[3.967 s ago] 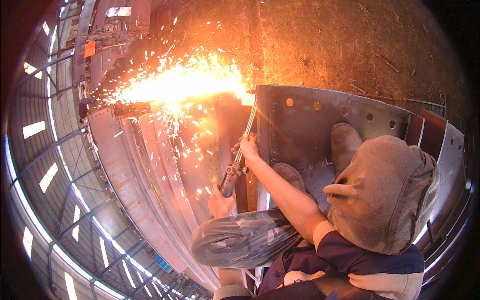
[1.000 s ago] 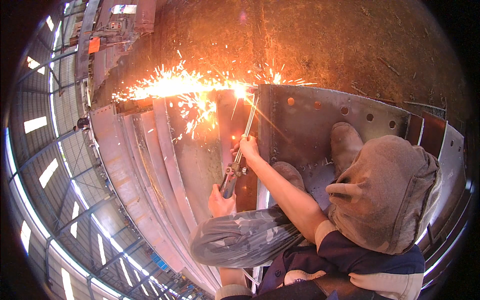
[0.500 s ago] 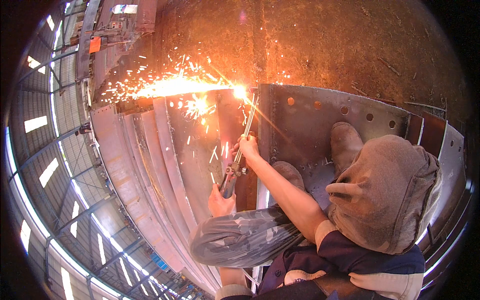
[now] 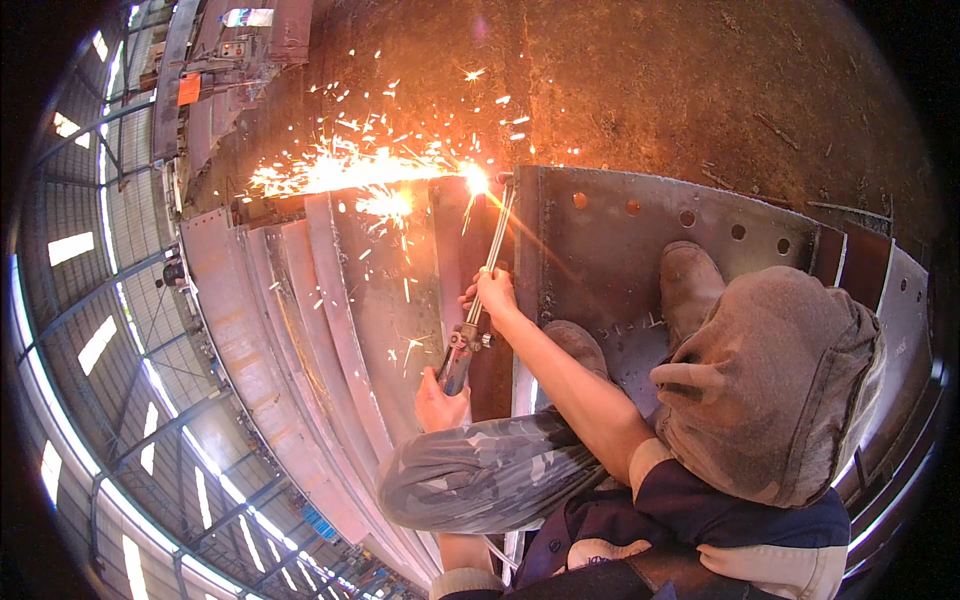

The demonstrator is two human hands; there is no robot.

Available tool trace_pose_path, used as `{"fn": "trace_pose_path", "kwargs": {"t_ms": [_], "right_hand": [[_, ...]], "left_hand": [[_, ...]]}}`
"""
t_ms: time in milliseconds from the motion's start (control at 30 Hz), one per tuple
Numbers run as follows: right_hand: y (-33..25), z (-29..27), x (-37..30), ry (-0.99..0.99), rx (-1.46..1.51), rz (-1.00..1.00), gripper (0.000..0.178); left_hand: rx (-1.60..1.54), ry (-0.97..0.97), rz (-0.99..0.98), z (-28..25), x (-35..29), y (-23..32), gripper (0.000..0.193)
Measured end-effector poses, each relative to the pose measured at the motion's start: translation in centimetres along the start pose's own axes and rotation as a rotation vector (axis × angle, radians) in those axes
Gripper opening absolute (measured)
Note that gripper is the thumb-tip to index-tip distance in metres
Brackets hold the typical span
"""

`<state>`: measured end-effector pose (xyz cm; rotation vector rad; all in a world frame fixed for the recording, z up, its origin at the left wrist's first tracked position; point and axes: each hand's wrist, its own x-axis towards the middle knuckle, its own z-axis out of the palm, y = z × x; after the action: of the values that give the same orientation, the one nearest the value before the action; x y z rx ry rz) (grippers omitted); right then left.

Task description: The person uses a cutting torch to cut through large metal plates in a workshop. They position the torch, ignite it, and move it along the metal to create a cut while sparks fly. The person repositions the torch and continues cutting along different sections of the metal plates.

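Observation:
A cutting torch (image 4: 484,310) with long thin metal tubes slants up between my hands. My left hand (image 4: 441,404), beside my camouflage-clad knee, is closed round its dark handle. Farther up, my right hand (image 4: 494,293) grips the tubes. At the torch's far end a bright glow (image 4: 475,180) burns at the edge of rusty steel, throwing sparks (image 4: 350,170) to the left. Glare hides the exact contact there. Just right of the torch stands a grey steel plate (image 4: 610,235) with a row of round holes.
Long steel plates (image 4: 300,300) lie side by side on the left. A broad rusty sheet (image 4: 680,80) spans the far side. My boots (image 4: 690,280) rest by the holed plate; brown cloth (image 4: 770,380) bulges at right. An orange piece (image 4: 189,89) sits far left.
The spark spray has become shorter and more scattered, and the glow sits slightly farther left. Both hands keep their grip, almost still.

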<state>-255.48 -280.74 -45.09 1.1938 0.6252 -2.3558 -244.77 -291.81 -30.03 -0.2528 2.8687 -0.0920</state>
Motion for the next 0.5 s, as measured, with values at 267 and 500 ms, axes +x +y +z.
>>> {"fn": "trace_pose_path", "kwargs": {"t_ms": [267,500], "right_hand": [[0.13,-0.02,0.09,0.014,0.027,0.016,0.024],[0.02,-0.12,-0.04,-0.033,0.042,0.006,0.023]], "left_hand": [[0.003,-0.009,0.022,-0.21,-0.03,0.18,0.046],[-0.015,-0.003,-0.004,-0.31,-0.07,0.4,0.044]]}}
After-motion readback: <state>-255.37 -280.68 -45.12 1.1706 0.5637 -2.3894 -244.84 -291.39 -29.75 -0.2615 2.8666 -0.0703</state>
